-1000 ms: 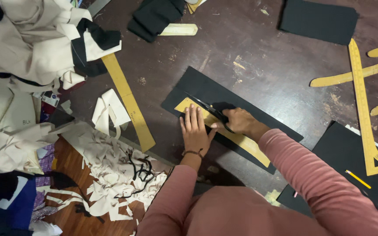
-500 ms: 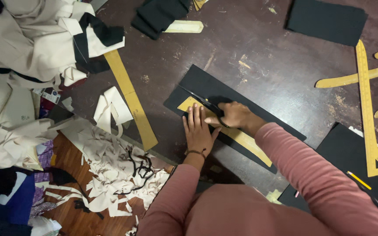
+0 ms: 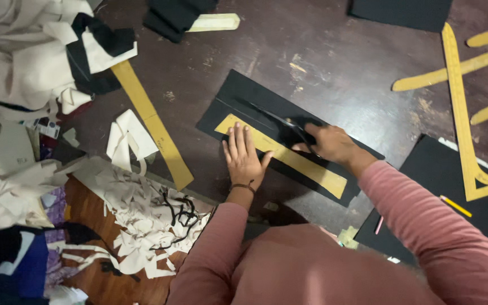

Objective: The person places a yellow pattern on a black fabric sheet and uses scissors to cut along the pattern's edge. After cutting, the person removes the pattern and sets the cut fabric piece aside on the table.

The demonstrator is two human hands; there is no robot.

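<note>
The person's left hand (image 3: 245,158) lies flat, fingers spread and holding nothing, pressing a long yellow pattern strip (image 3: 280,153) onto a piece of black fabric (image 3: 238,96). The fabric lies on the dark worktop (image 3: 334,51), slanting from upper left down to lower right in front of the person. The right hand (image 3: 331,142) is closed round the handles of a pair of black scissors (image 3: 275,117), whose blades point up and to the left along the strip's far edge. Dark blades on dark cloth make it hard to tell how far apart they stand, or whether they are already biting into the fabric.

To do this well, the flat hand should sit close to where the blades work, so neither strip nor cloth creeps. The lower blade ought to glide along the worktop just beside the strip's edge, taking long, even strokes rather than snips, and the pressing palm should be shifted along before each new stroke.

A longer yellow ruler (image 3: 153,127) lies apart to the left, an L-shaped yellow square (image 3: 460,113) to the right, and pale cloth scraps (image 3: 142,226) are heaped on the floor below the worktop's edge.
</note>
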